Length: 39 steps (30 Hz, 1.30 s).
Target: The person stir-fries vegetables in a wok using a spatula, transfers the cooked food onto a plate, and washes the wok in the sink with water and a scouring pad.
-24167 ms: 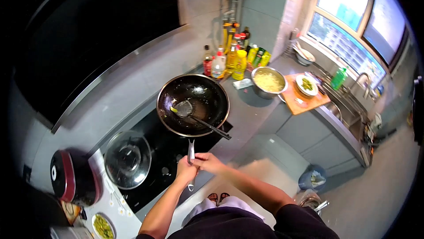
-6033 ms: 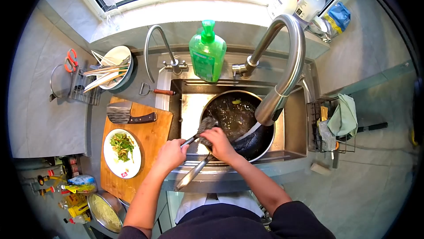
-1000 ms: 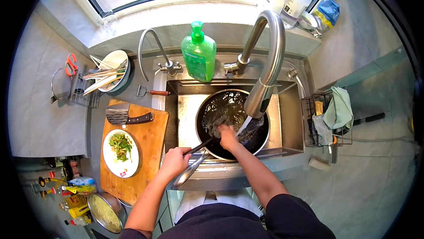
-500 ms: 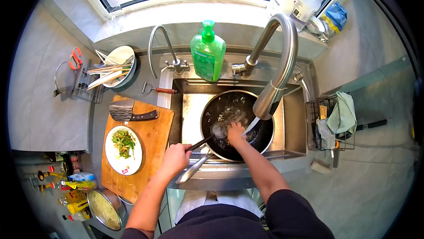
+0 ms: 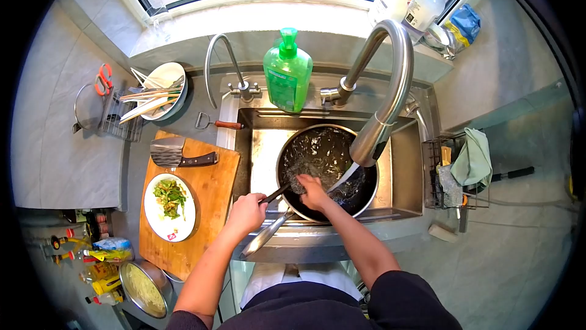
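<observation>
A dark wok (image 5: 329, 147) holding water sits in the steel sink (image 5: 400, 186), its metal handle (image 5: 267, 236) pointing to the lower left over the sink's front edge. My left hand (image 5: 247, 213) is closed round the black handle of a spatula (image 5: 276, 193), whose head is under the water. Inside the wok, my right hand (image 5: 312, 192) is at a grey scrubber (image 5: 297, 182), fingers bent over it beside the spatula head. Water runs from the large faucet (image 5: 379, 125) into the wok, right of my right hand.
A cutting board (image 5: 213, 199) on the left bears a cleaver (image 5: 174, 153) and a plate of food (image 5: 160, 220). Behind the sink stands a green soap bottle (image 5: 288, 79). A wire rack (image 5: 432, 174) hangs at the right; a peeler (image 5: 226, 125) lies left of the sink.
My right hand has moved left and slightly toward me within the wok, closer to the spatula. My left hand has shifted slightly right with the spatula handle.
</observation>
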Motion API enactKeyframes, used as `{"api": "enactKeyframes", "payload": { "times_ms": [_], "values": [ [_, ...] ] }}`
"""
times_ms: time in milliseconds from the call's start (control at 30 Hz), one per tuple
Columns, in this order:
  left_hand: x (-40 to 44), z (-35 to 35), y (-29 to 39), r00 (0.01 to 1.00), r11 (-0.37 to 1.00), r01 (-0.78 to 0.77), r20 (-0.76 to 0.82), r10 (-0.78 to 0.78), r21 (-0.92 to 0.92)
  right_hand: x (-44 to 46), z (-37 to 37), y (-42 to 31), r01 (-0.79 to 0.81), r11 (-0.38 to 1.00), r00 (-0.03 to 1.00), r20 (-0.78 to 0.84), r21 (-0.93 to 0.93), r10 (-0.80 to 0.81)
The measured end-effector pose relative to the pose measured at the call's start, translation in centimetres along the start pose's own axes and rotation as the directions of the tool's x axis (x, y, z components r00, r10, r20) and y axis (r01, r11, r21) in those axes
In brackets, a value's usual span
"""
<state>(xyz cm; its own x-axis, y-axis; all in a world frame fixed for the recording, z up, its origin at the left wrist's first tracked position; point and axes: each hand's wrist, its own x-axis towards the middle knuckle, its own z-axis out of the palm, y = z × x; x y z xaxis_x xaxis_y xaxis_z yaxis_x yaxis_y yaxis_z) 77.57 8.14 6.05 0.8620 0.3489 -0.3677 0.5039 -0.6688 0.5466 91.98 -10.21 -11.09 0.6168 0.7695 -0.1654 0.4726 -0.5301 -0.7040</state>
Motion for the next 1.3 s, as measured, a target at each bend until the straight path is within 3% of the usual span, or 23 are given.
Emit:
{"api": "enactKeyframes", "payload": {
  "times_ms": [100,167,267,367,433,533,633,700,767,833,933,1033,1067,1133,1167,1200,1300],
  "values": [
    [0.7,0.8,-0.2,0.999,0.997,0.030,0.030,-0.028,-0.065,-2.1,-1.7,-3.2,0.116,0.935,0.993,-0.041,0.335,-0.108],
    [0.8,1.1,0.3,0.998,0.996,0.026,0.055,-0.021,-0.087,-3.1,-3.4,-6.1,0.260,0.922,0.966,-0.064,0.288,-0.252],
    [1.5,1.7,1.3,0.994,0.995,0.015,0.112,-0.004,-0.098,-4.0,-5.1,-9.7,0.341,0.912,0.940,-0.072,0.227,-0.333],
    [1.2,1.7,1.6,0.999,0.999,0.023,0.035,-0.021,-0.047,-3.2,-3.9,-6.1,0.180,0.984,0.974,-0.146,0.020,-0.175],
    [0.8,0.9,1.6,0.996,0.997,0.062,0.072,-0.058,-0.053,-2.5,-3.7,-4.6,-0.209,0.952,0.972,-0.156,-0.224,0.176],
    [0.7,-0.5,0.2,0.989,0.994,0.094,0.120,-0.088,-0.050,-2.6,-4.1,-3.5,-0.272,0.944,0.921,-0.334,-0.186,0.200],
    [1.1,-1.1,-2.3,0.925,0.903,0.273,0.347,-0.152,-0.332,-2.9,-4.9,-3.8,-0.315,0.941,0.849,-0.480,-0.125,0.220],
    [0.5,-1.8,-2.6,0.849,0.769,0.418,0.509,-0.142,-0.483,-3.1,-5.5,-4.7,-0.393,0.910,0.793,-0.551,-0.134,0.261],
    [0.0,-3.2,-2.0,0.738,0.610,0.594,0.656,-0.155,-0.525,-2.7,-5.5,-4.5,-0.397,0.906,0.787,-0.564,-0.148,0.252],
    [-0.1,-3.6,-2.2,0.673,0.535,0.672,0.723,-0.154,-0.512,-1.7,-4.4,-3.1,-0.385,0.913,0.791,-0.559,-0.138,0.248],
    [0.1,-3.6,-3.6,0.612,0.397,0.751,0.781,-0.123,-0.527,-0.3,-3.2,-1.7,-0.485,0.868,0.820,-0.401,-0.106,0.409],
    [-0.2,-3.1,-3.4,0.705,0.657,0.592,0.695,-0.142,-0.467,-0.5,-2.6,-2.6,-0.517,0.850,0.855,-0.114,-0.103,0.506],
    [0.4,-1.8,-5.4,0.715,0.726,0.536,0.689,-0.119,-0.430,-0.5,-2.5,-2.9,-0.521,0.847,0.852,-0.121,-0.103,0.510],
    [-0.3,-0.6,-6.3,0.927,0.932,0.192,0.368,-0.070,-0.306,-0.1,-1.7,-1.6,-0.489,0.865,0.857,-0.242,-0.108,0.455],
    [-0.5,-0.2,-6.5,0.980,0.983,0.029,0.197,0.007,-0.179,0.1,-1.1,-0.8,-0.472,0.875,0.855,-0.301,-0.110,0.423],
    [-0.7,-0.8,-5.7,0.975,0.971,0.062,0.223,-0.009,-0.231,0.4,-0.3,0.1,-0.449,0.884,0.848,-0.374,-0.131,0.376],
    [-1.1,-0.3,-6.0,0.992,0.982,-0.020,0.120,0.043,-0.189,2.2,0.4,1.3,-0.354,0.935,0.890,-0.300,0.021,0.344]
  ]
}}
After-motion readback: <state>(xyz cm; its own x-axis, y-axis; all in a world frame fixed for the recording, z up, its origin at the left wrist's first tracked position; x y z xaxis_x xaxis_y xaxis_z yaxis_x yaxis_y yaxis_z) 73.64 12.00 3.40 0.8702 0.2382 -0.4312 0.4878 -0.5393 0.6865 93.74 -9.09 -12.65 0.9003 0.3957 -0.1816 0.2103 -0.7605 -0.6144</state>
